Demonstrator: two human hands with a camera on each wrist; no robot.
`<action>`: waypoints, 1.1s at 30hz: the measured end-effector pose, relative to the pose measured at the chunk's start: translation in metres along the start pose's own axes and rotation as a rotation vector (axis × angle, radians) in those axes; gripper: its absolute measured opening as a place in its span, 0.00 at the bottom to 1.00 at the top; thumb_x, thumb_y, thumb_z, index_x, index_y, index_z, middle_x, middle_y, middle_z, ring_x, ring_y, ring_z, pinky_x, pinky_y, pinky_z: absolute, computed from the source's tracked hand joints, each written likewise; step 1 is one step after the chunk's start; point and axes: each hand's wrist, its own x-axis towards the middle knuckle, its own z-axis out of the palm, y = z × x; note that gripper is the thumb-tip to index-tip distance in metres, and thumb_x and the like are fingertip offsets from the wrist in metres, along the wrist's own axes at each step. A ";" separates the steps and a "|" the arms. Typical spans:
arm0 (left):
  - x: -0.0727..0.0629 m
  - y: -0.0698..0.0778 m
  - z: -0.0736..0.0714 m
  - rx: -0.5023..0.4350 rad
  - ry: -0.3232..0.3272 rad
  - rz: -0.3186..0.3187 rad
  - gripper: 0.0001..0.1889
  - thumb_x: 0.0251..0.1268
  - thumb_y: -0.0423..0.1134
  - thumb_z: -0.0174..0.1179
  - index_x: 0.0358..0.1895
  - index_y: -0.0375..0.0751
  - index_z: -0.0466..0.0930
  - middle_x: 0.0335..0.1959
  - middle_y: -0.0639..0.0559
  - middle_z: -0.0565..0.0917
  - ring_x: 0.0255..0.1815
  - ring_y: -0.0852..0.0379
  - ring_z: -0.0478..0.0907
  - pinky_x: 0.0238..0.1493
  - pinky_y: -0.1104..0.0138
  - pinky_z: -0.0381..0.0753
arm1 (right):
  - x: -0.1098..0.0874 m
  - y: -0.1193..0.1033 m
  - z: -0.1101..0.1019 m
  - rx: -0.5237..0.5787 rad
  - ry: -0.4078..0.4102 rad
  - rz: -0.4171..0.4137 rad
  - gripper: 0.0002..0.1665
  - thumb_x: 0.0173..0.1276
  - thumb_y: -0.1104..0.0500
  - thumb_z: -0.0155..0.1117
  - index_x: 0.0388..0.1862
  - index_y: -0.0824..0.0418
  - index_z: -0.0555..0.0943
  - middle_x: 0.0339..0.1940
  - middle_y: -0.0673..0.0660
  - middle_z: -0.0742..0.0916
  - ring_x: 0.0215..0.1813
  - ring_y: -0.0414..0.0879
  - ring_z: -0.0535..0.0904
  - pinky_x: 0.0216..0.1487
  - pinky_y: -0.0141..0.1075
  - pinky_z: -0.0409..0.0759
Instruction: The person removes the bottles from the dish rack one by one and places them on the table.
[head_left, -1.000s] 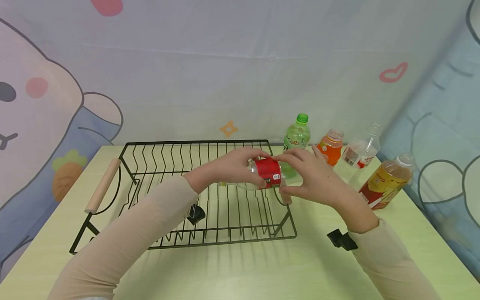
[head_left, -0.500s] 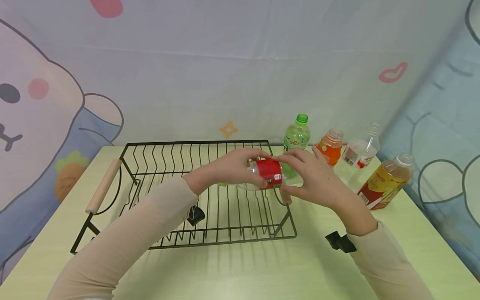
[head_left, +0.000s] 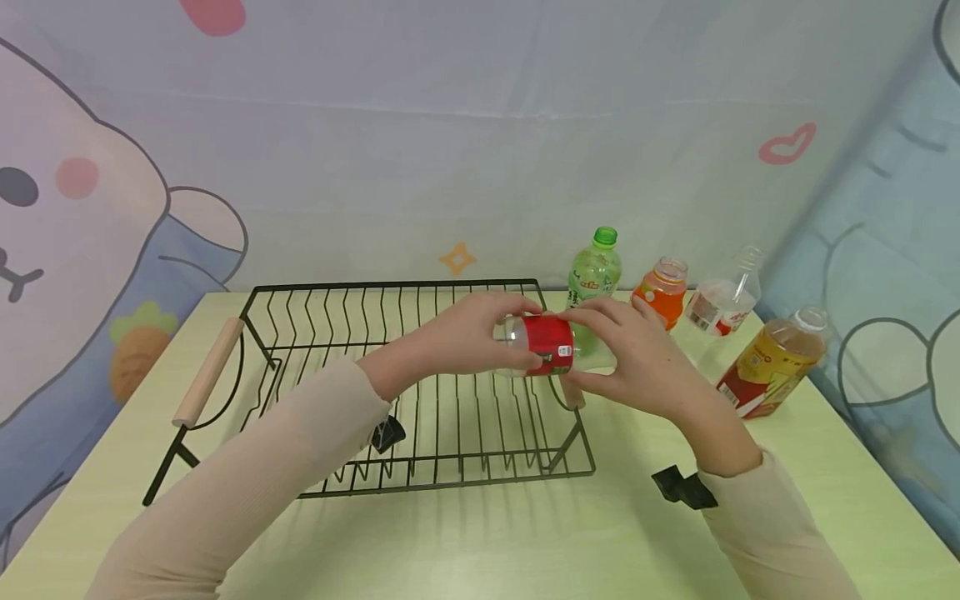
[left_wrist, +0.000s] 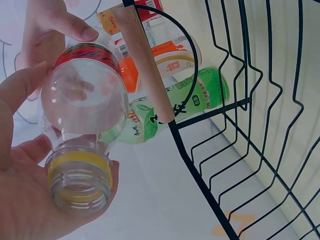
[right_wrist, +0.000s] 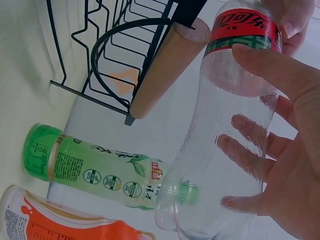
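Observation:
A clear plastic bottle point(head_left: 550, 343) with a red label lies sideways between both hands, above the right end of a black wire dish rack point(head_left: 442, 482). My left hand point(head_left: 472, 335) grips its neck end, thumb toward me. In the left wrist view the uncapped mouth, with a yellow ring point(left_wrist: 80, 162) at the neck, points at the camera. My right hand point(head_left: 637, 354) holds the body end; in the right wrist view its thumb lies at the lower edge of the label point(right_wrist: 242, 30) and its fingers show through the clear plastic.
Right of the rack stand a green bottle point(head_left: 594, 273), an orange-labelled bottle point(head_left: 660, 293), a clear bottle with a white label point(head_left: 723, 300) and a yellow-and-red bottle point(head_left: 772, 364). The rack has wooden handles point(head_left: 207, 373) on a pale table point(head_left: 480, 542). A printed cloth point(head_left: 480, 150) hangs behind.
Both hands and the bottle have shifted slightly to the right. The rack and the standing bottles have stayed where they were.

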 end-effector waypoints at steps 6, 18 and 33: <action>-0.010 0.007 -0.002 0.046 0.047 0.040 0.28 0.59 0.48 0.64 0.63 0.46 0.73 0.57 0.54 0.76 0.59 0.55 0.69 0.57 0.56 0.73 | -0.004 0.003 0.000 0.033 0.005 0.056 0.38 0.51 0.51 0.78 0.61 0.59 0.76 0.57 0.58 0.79 0.61 0.54 0.71 0.62 0.58 0.64; -0.037 0.016 -0.006 0.049 0.149 0.145 0.27 0.62 0.47 0.64 0.64 0.48 0.73 0.63 0.53 0.71 0.66 0.54 0.63 0.63 0.55 0.69 | -0.017 0.017 0.001 0.120 0.105 0.098 0.39 0.50 0.59 0.78 0.61 0.62 0.73 0.57 0.59 0.79 0.57 0.54 0.73 0.49 0.54 0.77; -0.078 0.020 -0.002 0.034 0.191 0.087 0.29 0.63 0.49 0.63 0.66 0.46 0.71 0.63 0.53 0.70 0.66 0.55 0.66 0.65 0.55 0.68 | -0.034 0.026 0.001 0.291 0.162 0.262 0.38 0.55 0.61 0.75 0.63 0.65 0.69 0.58 0.62 0.76 0.58 0.58 0.70 0.54 0.61 0.72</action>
